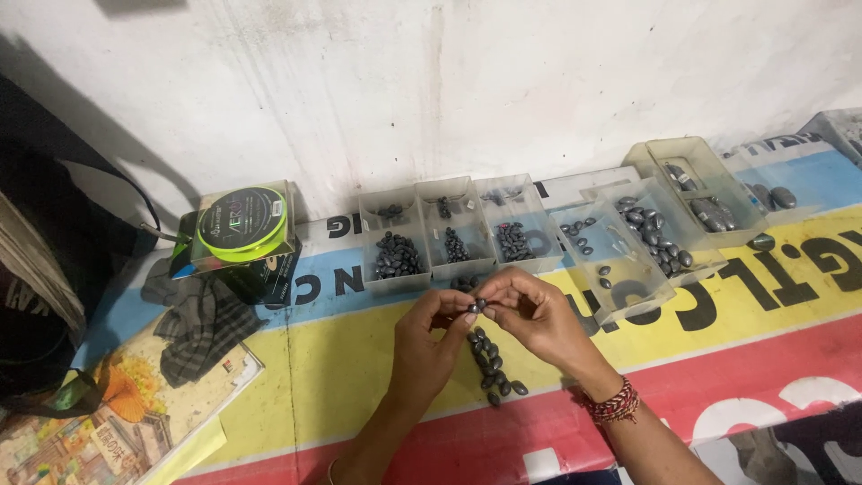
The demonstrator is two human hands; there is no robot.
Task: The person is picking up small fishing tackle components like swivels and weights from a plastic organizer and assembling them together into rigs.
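Two hands met over the banner-covered table (359, 377): the left hand (422, 346) and right hand (539, 319) both pinched one small dark oval sinker (476, 306) at their fingertips. It looked hard, smooth, dense for its size and apt to slip, so best held across its middle. Just below the hands trailed a strung row of sinkers (489, 364). Beyond the fingertips stood clear plastic trays (453, 238) of sorted sinkers. Well off past the left hand sat a boxed spool of green fishing line (242, 224) above a checked cloth (193, 328).
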